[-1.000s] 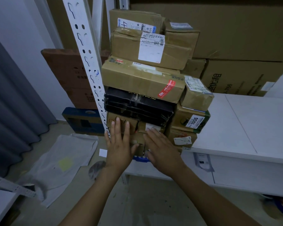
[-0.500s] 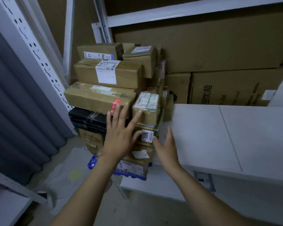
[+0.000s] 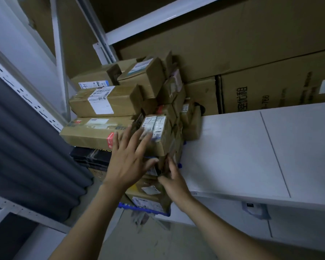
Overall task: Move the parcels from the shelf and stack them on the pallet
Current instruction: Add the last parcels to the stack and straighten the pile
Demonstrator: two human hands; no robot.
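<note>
Our left hand (image 3: 128, 162) was flat and splayed, gripping nothing, its fingertips laid on the small labelled parcel (image 3: 156, 136) that jutted from the parcel stack (image 3: 105, 102). We read that as pushing it flush so the pile would not shed it. Our right hand (image 3: 174, 182), at 4 o'clock of the left, was also unclenched, with fingers straight against the stack's right-hand side, probably bracing the lower boxes while the other hand pushed. The stack sat on the blue pallet (image 3: 144, 210), only its edge showing at 6 o'clock under the boxes. White flat surface (image 3: 251, 147) at 3 o'clock, just beside the stack; big cartons (image 3: 233, 53) behind at 1 o'clock; dark curtain (image 3: 26, 147) at 9 o'clock. The right side of the pile looked uneven, so we judged the small parcel could tip off.
</note>
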